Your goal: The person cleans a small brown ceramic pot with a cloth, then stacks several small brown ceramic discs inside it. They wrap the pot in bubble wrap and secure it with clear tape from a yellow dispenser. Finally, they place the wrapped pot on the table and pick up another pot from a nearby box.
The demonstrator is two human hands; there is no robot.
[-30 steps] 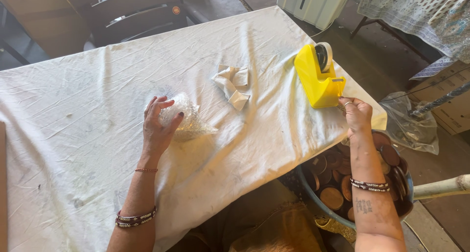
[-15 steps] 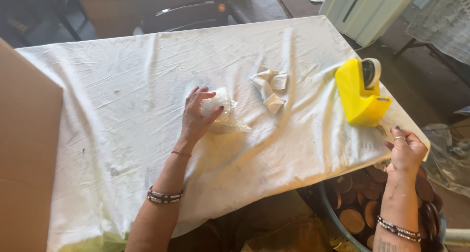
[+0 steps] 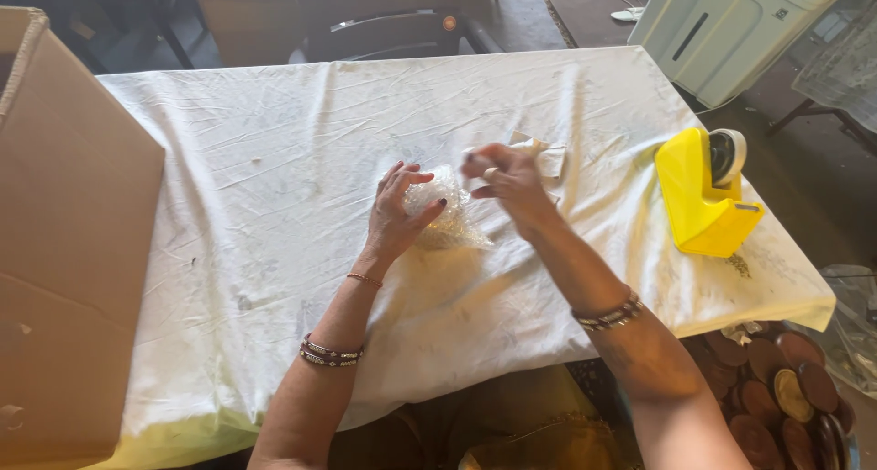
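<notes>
A small bundle wrapped in clear bubble wrap (image 3: 446, 225) lies on the white cloth-covered table (image 3: 274, 187). My left hand (image 3: 399, 216) cups the bundle's left side and holds it down. My right hand (image 3: 505, 182) hovers just above the bundle's right side, fingertips pinched together; nothing shows clearly between them. A yellow tape dispenser (image 3: 699, 200) with a roll of tape stands near the table's right edge, well clear of both hands.
Crumpled white paper (image 3: 551, 159) lies just behind my right hand. A large open cardboard box (image 3: 64, 242) stands at the left. A tub of round brown discs (image 3: 776, 397) sits below the right corner. A dark chair (image 3: 384, 18) and a white appliance (image 3: 731, 22) stand beyond.
My right hand left the tape dispenser, drew back past the table edge, then swung left to the bundle. The view shifted left and brought the cardboard box into sight. My left hand stayed on the bundle.
</notes>
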